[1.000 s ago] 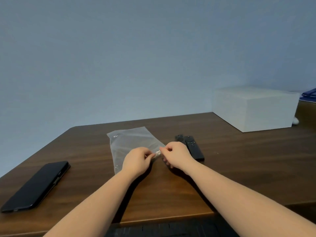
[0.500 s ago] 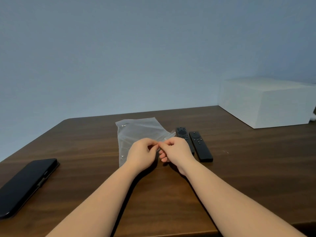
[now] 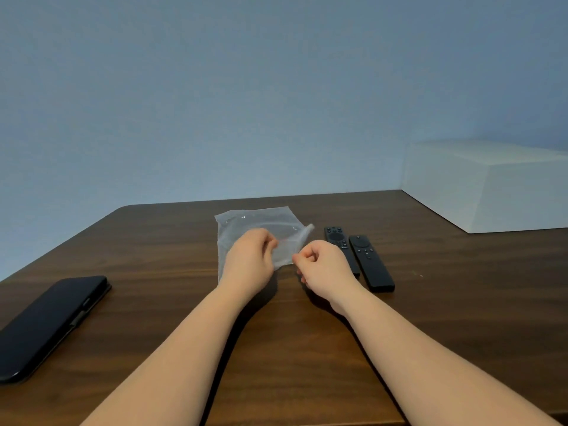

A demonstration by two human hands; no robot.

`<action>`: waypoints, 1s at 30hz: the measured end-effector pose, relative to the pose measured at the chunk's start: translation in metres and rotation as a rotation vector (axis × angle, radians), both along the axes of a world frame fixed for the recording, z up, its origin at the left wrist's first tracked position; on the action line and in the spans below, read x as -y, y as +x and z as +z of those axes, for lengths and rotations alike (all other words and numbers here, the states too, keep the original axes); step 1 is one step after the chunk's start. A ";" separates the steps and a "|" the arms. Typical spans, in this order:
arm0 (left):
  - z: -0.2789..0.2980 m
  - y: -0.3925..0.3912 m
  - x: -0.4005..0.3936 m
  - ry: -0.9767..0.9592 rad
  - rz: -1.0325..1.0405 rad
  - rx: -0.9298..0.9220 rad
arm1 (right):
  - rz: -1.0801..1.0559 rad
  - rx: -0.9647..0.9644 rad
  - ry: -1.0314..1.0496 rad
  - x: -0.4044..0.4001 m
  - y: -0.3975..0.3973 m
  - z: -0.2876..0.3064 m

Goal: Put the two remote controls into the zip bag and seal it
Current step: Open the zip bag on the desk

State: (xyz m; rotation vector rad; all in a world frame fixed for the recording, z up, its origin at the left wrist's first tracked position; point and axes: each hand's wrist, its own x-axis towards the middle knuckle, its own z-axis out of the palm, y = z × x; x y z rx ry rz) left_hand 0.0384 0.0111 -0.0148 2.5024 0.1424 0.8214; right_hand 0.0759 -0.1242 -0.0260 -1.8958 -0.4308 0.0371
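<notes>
Both hands, left and right, had fingers pinched on the bag mouth, two remotes lying beside them on the worktop.

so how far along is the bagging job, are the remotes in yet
Nothing is bagged yet: both remote controls lie side by side on the table, outside the zip bag. In hand: the left hand and right hand pinch the bag's near edge, apparently pulling the mouth open. Left: slide both remotes in, then seal it.
</notes>
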 end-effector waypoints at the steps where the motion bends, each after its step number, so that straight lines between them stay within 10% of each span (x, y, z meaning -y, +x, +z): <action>1: 0.003 -0.001 -0.005 -0.048 0.033 0.049 | -0.008 0.001 -0.022 0.000 -0.001 0.000; 12: 0.004 -0.012 0.005 0.203 -0.253 -0.016 | 0.002 -0.021 0.078 0.002 0.000 0.003; 30: 0.010 -0.017 -0.031 -0.016 0.165 0.246 | -0.084 0.049 -0.123 0.011 0.009 -0.001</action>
